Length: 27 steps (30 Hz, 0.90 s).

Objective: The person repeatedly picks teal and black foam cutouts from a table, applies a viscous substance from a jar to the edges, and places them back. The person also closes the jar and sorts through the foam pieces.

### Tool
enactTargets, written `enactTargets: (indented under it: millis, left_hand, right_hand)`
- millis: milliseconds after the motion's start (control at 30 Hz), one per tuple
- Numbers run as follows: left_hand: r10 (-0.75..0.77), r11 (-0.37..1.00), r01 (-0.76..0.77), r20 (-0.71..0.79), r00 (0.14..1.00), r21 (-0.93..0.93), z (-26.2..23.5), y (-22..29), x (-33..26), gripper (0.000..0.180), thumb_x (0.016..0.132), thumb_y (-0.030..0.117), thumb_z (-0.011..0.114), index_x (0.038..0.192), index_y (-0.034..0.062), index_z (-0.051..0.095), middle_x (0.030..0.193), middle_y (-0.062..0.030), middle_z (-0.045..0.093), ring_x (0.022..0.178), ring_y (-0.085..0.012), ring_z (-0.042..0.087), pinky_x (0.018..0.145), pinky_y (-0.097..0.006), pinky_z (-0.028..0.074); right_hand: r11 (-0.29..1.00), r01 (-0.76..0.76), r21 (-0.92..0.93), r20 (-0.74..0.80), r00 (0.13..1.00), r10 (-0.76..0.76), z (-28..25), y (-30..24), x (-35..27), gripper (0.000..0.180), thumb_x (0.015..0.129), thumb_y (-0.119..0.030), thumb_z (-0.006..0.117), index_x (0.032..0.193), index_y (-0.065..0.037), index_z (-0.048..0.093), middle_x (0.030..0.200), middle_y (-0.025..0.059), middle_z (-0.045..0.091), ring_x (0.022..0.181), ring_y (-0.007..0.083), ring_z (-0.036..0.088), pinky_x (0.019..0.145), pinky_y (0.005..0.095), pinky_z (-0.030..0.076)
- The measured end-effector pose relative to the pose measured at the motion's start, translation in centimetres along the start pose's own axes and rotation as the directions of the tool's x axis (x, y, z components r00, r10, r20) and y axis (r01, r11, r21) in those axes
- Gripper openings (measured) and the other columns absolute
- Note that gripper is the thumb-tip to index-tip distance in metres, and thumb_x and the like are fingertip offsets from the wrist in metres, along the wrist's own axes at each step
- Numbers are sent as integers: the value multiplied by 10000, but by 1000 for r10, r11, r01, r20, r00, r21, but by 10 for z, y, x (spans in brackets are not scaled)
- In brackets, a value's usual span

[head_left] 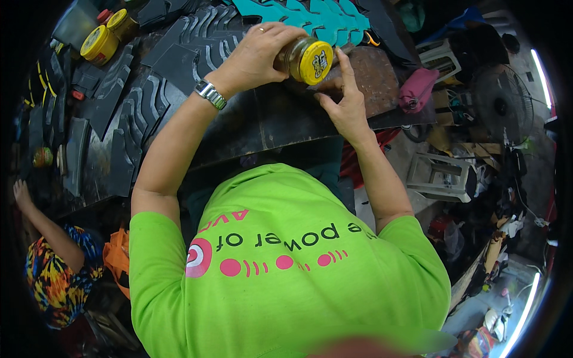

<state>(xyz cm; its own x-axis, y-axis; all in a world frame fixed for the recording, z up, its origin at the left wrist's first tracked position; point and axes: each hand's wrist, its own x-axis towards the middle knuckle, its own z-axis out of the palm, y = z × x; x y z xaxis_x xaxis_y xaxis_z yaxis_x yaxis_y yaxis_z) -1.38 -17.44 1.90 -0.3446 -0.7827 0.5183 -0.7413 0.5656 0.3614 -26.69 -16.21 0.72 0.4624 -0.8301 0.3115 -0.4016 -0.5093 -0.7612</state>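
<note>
My left hand point(258, 52) is closed around a glass jar point(291, 56) with a yellow lid point(316, 62). The jar is tilted above the dark table point(262, 122), its lid turned toward me and to the right. Just right of the lid, my right hand point(347, 101) curves with index finger and thumb around something brownish and partly see-through, which I cannot make out behind the jar. Under that hand lies a worn brown board point(376, 80).
Black cut pieces with grey wavy edges point(206, 36) and teal scalloped pieces point(298, 18) cover the table's far side. Yellow tubs point(99, 45) stand far left, a pink pouch point(418, 89) right. Nearby are stools point(441, 176), a fan point(501, 106) and another person's arm point(51, 230).
</note>
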Motion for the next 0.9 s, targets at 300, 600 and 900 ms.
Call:
enactTargets:
  millis: [300,600,900]
  left_hand:
    - [17,991,5,164,986,-134,9,2,12,887,648,20,900,1435,159,514,1424,-102,579,1386,-315,483,1197,-471,384]
    - [-14,998,-5,265,964,70,3,9,13,986,690,-18,796,1552,207,373,1550,-100,452,1475,-310,378,1265,-551,202]
    - [-99,995,99,108,989,2,-4,21,-8,997,738,0,780,1592,207,309,1605,-130,367,1477,-342,365,1266,-532,201]
  right_hand:
    - [965,-69,252,3,997,71,1,16,0,1009,804,108,680,1639,-125,165,966,74,692,926,143,671,905,295,509]
    - [960,-73,271,-80,992,98,7,12,1,1032,781,58,732,1635,-140,187,846,93,703,822,152,685,816,300,528]
    - [972,-193,131,139,975,174,-17,7,13,1098,750,20,773,1646,-177,171,892,89,691,807,145,647,798,291,532]
